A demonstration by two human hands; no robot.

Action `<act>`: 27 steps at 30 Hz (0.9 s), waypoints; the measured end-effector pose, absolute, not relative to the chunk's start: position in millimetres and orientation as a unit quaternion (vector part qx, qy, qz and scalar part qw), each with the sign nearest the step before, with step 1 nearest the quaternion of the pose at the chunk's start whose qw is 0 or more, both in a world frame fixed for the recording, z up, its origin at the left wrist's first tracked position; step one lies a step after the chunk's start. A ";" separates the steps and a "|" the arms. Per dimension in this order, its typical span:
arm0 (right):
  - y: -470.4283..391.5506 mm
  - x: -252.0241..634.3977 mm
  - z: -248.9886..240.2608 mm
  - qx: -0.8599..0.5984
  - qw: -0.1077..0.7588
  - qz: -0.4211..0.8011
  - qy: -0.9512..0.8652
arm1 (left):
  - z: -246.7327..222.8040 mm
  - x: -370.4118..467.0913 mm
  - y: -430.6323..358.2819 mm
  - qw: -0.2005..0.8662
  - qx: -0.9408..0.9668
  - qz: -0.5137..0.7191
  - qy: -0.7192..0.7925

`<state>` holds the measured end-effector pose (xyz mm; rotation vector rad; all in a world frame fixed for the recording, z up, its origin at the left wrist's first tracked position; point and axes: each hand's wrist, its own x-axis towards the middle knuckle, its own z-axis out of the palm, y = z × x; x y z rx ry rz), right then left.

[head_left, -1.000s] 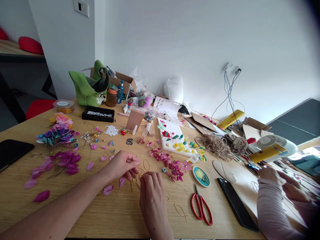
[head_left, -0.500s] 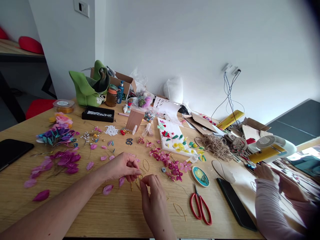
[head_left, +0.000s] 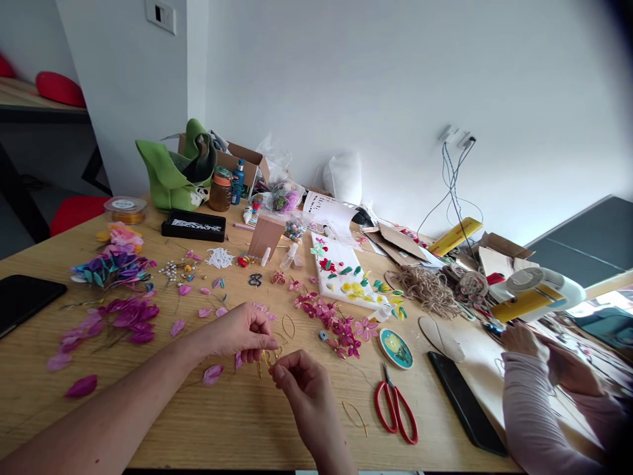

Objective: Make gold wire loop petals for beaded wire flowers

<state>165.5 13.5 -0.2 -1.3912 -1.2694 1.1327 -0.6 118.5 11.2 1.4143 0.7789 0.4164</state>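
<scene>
My left hand point(head_left: 247, 333) is closed in a pinch on thin gold wire point(head_left: 266, 359), whose bent pieces hang just below the fingertips. Close beside it, my right hand point(head_left: 302, 388) pinches with thumb and forefinger at the same gold wire; the exact contact is too small to make out. A leaf-shaped gold wire loop point(head_left: 288, 326) lies on the table beyond the fingers, and another wire loop point(head_left: 355, 417) rests to the right. Pink petals point(head_left: 213, 375) are scattered around my left hand. Red-handled scissors point(head_left: 395, 409) lie to the right of my right hand.
Magenta wire flowers point(head_left: 336, 326) and a round embroidered piece point(head_left: 396, 348) lie ahead to the right. Dark petals point(head_left: 136, 320) and a black phone point(head_left: 30, 300) are at left. A black slab point(head_left: 467, 402) lies near a co-worker's sleeved arms point(head_left: 531, 396).
My right hand has turned and shifted slightly, its fingertips moving left and down below my left fingertips. My left hand stays almost in place.
</scene>
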 end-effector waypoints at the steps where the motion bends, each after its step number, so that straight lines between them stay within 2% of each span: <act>1: 14.0 165.8 0.2 -0.556 0.461 0.473 -0.505 | 11.1 -0.8 118.7 0.674 0.627 0.186 0.343; 15: 13.8 166.7 5.5 -0.400 0.519 0.682 -0.325 | 16.1 -6.4 116.3 0.727 0.604 0.190 0.265; 27: 13.1 165.8 2.0 -0.479 0.493 0.625 -0.370 | 12.6 -5.0 115.5 0.729 0.612 0.159 0.261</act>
